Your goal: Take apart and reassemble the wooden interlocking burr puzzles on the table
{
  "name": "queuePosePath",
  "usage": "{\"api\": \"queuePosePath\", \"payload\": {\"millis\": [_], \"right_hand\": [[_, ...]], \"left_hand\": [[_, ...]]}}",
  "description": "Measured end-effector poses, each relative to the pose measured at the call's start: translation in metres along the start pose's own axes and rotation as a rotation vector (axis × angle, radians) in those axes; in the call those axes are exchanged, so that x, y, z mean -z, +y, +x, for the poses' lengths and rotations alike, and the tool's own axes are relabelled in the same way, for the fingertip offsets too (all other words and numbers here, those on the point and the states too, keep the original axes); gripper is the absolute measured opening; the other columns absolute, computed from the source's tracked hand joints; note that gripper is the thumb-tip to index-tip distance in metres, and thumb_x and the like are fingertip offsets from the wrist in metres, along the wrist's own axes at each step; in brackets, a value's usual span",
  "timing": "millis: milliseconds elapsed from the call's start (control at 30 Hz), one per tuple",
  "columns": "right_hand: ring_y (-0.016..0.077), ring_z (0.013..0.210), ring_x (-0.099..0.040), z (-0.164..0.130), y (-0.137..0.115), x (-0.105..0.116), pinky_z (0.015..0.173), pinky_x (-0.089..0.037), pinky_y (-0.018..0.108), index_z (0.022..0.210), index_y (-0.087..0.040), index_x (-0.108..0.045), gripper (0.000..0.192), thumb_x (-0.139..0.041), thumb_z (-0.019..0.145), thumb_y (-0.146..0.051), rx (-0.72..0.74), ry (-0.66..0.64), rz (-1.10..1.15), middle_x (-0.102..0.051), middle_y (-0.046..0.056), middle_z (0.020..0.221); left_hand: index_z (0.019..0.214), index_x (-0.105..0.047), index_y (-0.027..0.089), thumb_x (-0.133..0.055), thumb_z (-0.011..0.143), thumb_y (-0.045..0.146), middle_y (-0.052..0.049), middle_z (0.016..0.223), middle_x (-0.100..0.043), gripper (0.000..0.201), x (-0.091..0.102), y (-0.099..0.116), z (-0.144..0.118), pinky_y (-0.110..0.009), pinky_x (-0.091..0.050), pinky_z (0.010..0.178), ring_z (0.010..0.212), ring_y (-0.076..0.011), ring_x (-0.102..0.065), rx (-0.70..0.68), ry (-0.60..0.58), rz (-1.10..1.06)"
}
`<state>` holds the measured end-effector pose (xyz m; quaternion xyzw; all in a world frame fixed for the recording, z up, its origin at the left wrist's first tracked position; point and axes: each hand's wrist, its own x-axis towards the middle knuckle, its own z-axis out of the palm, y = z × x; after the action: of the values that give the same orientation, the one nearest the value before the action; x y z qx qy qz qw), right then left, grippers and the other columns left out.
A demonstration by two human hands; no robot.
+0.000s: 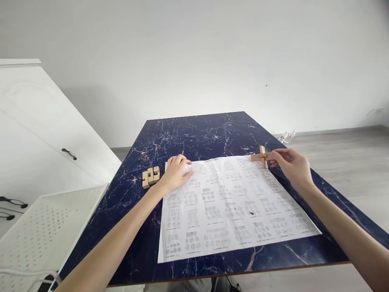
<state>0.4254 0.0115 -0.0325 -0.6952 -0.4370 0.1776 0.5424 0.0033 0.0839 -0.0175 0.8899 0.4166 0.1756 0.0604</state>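
A large white printed sheet (219, 227) with rows of small diagrams lies creased on the table. My left hand (176, 174) rests on its far left corner, fingers stretched out and holding nothing. At the sheet's far right corner, my right hand (293, 166) pinches the right end of a flat wooden piece (257, 157). This piece crosses an upright wooden bar (263, 156), making a cross shape; how the two join cannot be made out. Just left of my left hand sit several notched wooden blocks (151, 177), close together on the tabletop.
The dark blue marble-patterned table (197, 134) reaches toward a pale wall. To the left stand a white cabinet (45, 129) and a perforated white surface (45, 227) with a cable (33, 271). A clear plastic item (287, 136) shows beyond the right table edge.
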Motion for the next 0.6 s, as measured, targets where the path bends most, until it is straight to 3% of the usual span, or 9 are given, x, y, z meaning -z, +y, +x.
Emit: {"api": "queuePosePath", "payload": {"millis": [133, 200, 300, 367, 467, 600], "right_hand": [[0.0314, 0.075, -0.076, -0.003, 0.005, 0.004, 0.072, -0.063, 0.05, 0.093, -0.034, -0.07, 0.017, -0.067, 0.091, -0.051, 0.028, -0.013, -0.053, -0.081, 0.007, 0.094], [0.0337, 0.083, -0.076, -0.006, 0.004, 0.008, 0.077, -0.063, 0.054, 0.094, -0.035, -0.069, 0.016, -0.068, 0.091, -0.051, 0.064, 0.025, -0.104, -0.08, 0.006, 0.099], [0.036, 0.096, -0.074, -0.015, -0.004, 0.012, 0.092, -0.059, 0.059, 0.099, -0.036, -0.066, 0.019, -0.068, 0.091, -0.053, 0.146, 0.144, -0.174, -0.073, 0.01, 0.117], [0.0334, 0.093, -0.072, -0.023, -0.014, 0.011, 0.094, -0.058, 0.058, 0.105, -0.034, -0.064, 0.02, -0.064, 0.094, -0.051, 0.239, 0.197, -0.202, -0.068, 0.012, 0.126], [0.0291, 0.083, -0.071, -0.039, -0.033, -0.003, 0.082, -0.059, 0.05, 0.107, -0.027, -0.064, 0.02, -0.061, 0.097, -0.044, 0.465, 0.134, -0.226, -0.069, 0.012, 0.112], [0.0232, 0.081, -0.068, -0.061, -0.06, -0.04, 0.083, -0.058, 0.043, 0.107, -0.025, -0.064, 0.011, -0.059, 0.1, -0.032, 0.683, -0.145, -0.193, -0.071, 0.009, 0.106]], "left_hand": [[0.143, -0.053, 0.021, -0.055, 0.104, 0.047, -0.016, 0.143, -0.055, 0.046, -0.003, 0.003, -0.004, -0.061, -0.037, 0.118, 0.139, -0.0384, -0.048, 0.004, 0.05, 0.064], [0.15, -0.047, 0.021, -0.053, 0.105, 0.05, -0.018, 0.151, -0.049, 0.053, 0.0, 0.005, -0.012, -0.063, -0.033, 0.121, 0.145, -0.0401, -0.042, 0.013, 0.09, 0.104], [0.149, -0.049, 0.019, -0.052, 0.106, 0.05, -0.02, 0.153, -0.048, 0.053, 0.011, 0.0, -0.032, -0.065, -0.027, 0.125, 0.148, -0.0411, -0.04, 0.045, 0.146, 0.167], [0.147, -0.05, 0.017, -0.053, 0.105, 0.052, -0.022, 0.151, -0.049, 0.055, 0.022, -0.009, -0.048, -0.066, -0.026, 0.124, 0.146, -0.0431, -0.042, 0.09, 0.183, 0.204], [0.146, -0.051, 0.014, -0.058, 0.1, 0.063, -0.025, 0.149, -0.051, 0.068, 0.037, -0.027, -0.07, -0.068, -0.03, 0.121, 0.144, -0.0466, -0.044, 0.175, 0.216, 0.238], [0.147, -0.052, 0.015, -0.063, 0.09, 0.078, -0.022, 0.145, -0.054, 0.086, 0.048, -0.044, -0.085, -0.063, -0.042, 0.114, 0.133, -0.0443, -0.054, 0.392, 0.134, 0.221]]}}
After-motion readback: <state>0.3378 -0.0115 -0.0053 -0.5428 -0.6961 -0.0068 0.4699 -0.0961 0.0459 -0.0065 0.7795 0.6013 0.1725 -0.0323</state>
